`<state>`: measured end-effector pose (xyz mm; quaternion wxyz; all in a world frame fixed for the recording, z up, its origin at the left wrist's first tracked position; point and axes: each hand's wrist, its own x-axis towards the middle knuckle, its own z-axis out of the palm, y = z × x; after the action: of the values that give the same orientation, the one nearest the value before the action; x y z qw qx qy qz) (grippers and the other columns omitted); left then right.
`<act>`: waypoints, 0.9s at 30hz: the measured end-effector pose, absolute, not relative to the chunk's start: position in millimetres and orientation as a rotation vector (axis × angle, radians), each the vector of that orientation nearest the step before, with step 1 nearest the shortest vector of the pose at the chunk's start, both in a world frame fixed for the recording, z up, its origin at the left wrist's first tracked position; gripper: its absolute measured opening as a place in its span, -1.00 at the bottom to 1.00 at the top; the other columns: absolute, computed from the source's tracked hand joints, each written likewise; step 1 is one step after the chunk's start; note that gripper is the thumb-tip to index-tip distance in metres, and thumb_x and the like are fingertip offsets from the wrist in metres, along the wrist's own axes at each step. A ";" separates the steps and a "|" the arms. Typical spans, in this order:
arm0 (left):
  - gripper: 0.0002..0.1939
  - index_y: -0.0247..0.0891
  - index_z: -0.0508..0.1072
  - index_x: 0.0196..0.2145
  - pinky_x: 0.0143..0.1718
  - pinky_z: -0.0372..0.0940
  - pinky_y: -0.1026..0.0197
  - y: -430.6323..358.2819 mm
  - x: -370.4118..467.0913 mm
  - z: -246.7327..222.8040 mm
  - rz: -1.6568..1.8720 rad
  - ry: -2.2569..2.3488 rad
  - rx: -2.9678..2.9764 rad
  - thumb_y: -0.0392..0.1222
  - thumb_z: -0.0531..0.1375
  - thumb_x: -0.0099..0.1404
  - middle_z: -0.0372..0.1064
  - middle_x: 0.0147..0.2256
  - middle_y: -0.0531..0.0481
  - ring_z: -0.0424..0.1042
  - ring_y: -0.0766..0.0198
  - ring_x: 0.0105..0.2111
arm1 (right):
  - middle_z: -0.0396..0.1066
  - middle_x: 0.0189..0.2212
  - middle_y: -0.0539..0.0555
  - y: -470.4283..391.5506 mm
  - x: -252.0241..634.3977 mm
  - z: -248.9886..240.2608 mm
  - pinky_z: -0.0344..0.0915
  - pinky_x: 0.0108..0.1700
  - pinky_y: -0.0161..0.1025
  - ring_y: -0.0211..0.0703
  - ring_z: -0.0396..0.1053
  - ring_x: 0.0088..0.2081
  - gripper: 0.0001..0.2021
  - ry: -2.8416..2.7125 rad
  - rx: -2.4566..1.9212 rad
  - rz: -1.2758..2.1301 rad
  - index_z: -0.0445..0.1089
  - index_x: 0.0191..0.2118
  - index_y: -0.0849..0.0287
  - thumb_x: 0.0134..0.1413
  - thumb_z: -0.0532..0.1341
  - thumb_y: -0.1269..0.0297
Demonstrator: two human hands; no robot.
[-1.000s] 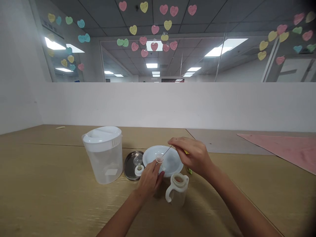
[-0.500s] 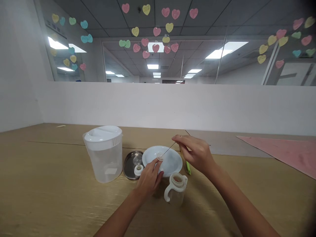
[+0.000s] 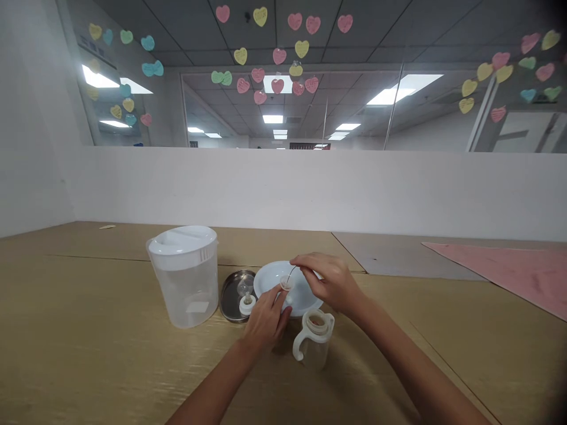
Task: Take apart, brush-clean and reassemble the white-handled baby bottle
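Over the white bowl [image 3: 305, 304], my left hand [image 3: 264, 319] pinches a small translucent round piece [image 3: 286, 284] between its fingertips. My right hand [image 3: 330, 280] is closed on a thin dark wire [image 3: 291, 273], which bends down with its tip at the round piece. Whether the tip goes inside is too small to tell. Just in front of the bowl stands a clear baby bottle [image 3: 315, 354] with a white handled collar and an open top. Left of the bowl, an oval metal tray [image 3: 228, 302] holds a white-ringed bottle teat [image 3: 247, 304] and a clear dome cap [image 3: 244, 287].
A large translucent pitcher [image 3: 183, 295] with a white lid stands left of the tray. A pink sheet [image 3: 500, 265] lies at the far right on the brown-covered table [image 3: 110, 354]. Behind rises a white wall [image 3: 274, 189] below glass with heart-shaped notes.
My right hand has moved left and closer to the round piece, and the wire now looks shorter and more bent. A green handle seen below that hand is now hidden. My left hand stays put.
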<state>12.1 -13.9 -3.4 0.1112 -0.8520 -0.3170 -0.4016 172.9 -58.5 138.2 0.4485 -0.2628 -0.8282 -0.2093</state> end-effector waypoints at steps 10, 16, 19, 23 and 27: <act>-0.60 -0.31 0.13 0.12 -0.13 0.27 0.04 -14.7 14.2 -5.2 -1.193 -0.962 -2.478 -0.18 -0.07 0.35 0.20 0.00 -0.24 0.27 0.11 -0.09 | 0.48 -0.43 0.05 -47.9 167.5 123.5 0.35 -0.38 -0.31 -0.24 0.43 -0.40 -0.73 -2.104 -0.593 -0.445 0.40 -0.32 0.22 -0.01 0.01 0.58; -0.60 -0.33 0.16 0.10 -0.13 0.28 0.05 -16.1 14.2 -2.9 -1.203 -0.965 -2.450 -0.18 -0.07 0.34 0.21 -0.02 -0.24 0.28 0.10 -0.11 | 0.47 -0.47 0.05 -39.0 168.4 115.1 0.35 -0.39 -0.32 -0.25 0.42 -0.43 -0.75 -2.071 -0.605 -0.435 0.41 -0.36 0.21 -0.02 0.02 0.57; -0.60 -0.31 0.16 0.11 -0.12 0.28 0.04 -15.8 14.0 -3.4 -1.203 -0.970 -2.440 -0.17 -0.07 0.34 0.21 -0.02 -0.24 0.28 0.10 -0.10 | 0.47 -0.46 0.06 -35.5 169.3 112.8 0.36 -0.37 -0.31 -0.25 0.43 -0.41 -0.75 -2.039 -0.575 -0.436 0.41 -0.35 0.21 -0.02 0.01 0.57; -0.56 -0.31 0.10 0.15 -0.08 0.27 0.05 -15.1 13.5 -2.6 -1.197 -0.936 -2.441 -0.18 -0.06 0.34 0.18 0.03 -0.27 0.25 0.10 -0.04 | 0.48 -0.44 0.05 -38.5 168.3 118.4 0.37 -0.35 -0.32 -0.26 0.43 -0.39 -0.74 -1.944 -0.509 -0.467 0.40 -0.31 0.20 -0.01 0.02 0.59; -0.57 -0.32 0.14 0.13 -0.09 0.26 0.01 -15.8 13.1 0.7 -1.196 -0.936 -2.481 -0.15 -0.07 0.34 0.24 -0.02 -0.28 0.25 0.06 -0.03 | 0.48 -0.41 0.04 -52.2 161.7 125.4 0.38 -0.32 -0.33 -0.27 0.44 -0.37 -0.71 -1.934 -0.425 -0.498 0.40 -0.24 0.16 0.00 0.03 0.59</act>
<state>13.1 -15.8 0.7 0.1160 -0.8471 -0.3195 -0.4085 161.7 -52.2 125.4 0.5226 -0.1774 -0.8075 -0.2081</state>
